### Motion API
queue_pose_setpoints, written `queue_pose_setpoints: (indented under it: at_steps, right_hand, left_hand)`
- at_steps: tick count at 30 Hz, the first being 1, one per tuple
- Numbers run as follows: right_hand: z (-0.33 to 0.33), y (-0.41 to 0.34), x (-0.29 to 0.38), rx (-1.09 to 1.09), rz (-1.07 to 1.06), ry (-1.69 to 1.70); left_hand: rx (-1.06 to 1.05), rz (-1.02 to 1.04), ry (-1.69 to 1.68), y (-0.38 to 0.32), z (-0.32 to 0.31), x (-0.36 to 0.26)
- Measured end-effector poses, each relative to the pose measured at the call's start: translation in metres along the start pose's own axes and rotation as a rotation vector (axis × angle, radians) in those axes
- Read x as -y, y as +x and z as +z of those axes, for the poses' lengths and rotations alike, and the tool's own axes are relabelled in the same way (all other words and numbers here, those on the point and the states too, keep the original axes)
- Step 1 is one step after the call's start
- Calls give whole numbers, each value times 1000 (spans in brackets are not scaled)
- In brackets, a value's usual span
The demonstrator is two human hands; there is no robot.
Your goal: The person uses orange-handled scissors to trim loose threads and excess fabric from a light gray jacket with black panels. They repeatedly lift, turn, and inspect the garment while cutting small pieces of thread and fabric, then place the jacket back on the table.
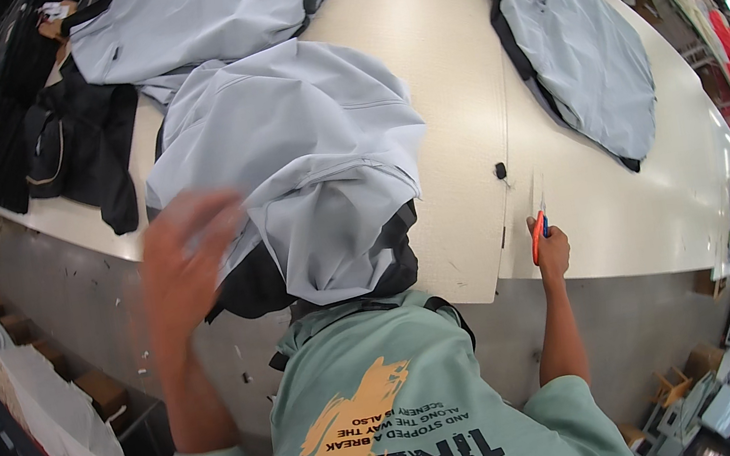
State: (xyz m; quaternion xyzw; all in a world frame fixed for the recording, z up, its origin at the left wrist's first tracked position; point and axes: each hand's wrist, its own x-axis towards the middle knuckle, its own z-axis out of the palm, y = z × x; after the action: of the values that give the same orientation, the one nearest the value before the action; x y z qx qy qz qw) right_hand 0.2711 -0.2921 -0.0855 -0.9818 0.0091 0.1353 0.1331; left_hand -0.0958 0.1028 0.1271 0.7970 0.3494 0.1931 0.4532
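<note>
My left hand (187, 256), blurred, is raised at the left edge of a bunched light grey garment (290, 118) with black parts. Its fingers look apart and nothing shows in them; whether it touches the cloth cannot be told. The garment lies heaped at the table's front edge, close against my body, with a seam across its near fold. In my right hand (553, 252) is a pair of scissors (540, 236) with orange and blue handles, the blades pointing away from me above the table's near edge. A small black piece (500, 170) lies just beyond the blades.
Another grey and black garment (573, 52) lies right on the pale table (474, 239). A further grey garment (196, 18) lies at the back, with black garments (85, 136) at left. Another person's hand (50, 27) is at the far left. White sheeting (38, 380) hangs behind left.
</note>
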Motion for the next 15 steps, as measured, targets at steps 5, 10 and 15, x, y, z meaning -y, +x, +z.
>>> queue_pose_setpoints:
  at_steps: [5, 10, 15]
  right_hand:
    - [11, 7, 0, 23, -136, 151]
    - [30, 3, -14, 93, -57, 353]
    - [30, 10, -25, 184, -13, 629]
  left_hand:
    - [269, -44, 173, 85, 81, -68]
    - [198, -82, 171, 90, 88, -88]
    - [-243, -10, -52, 70, 85, -80]
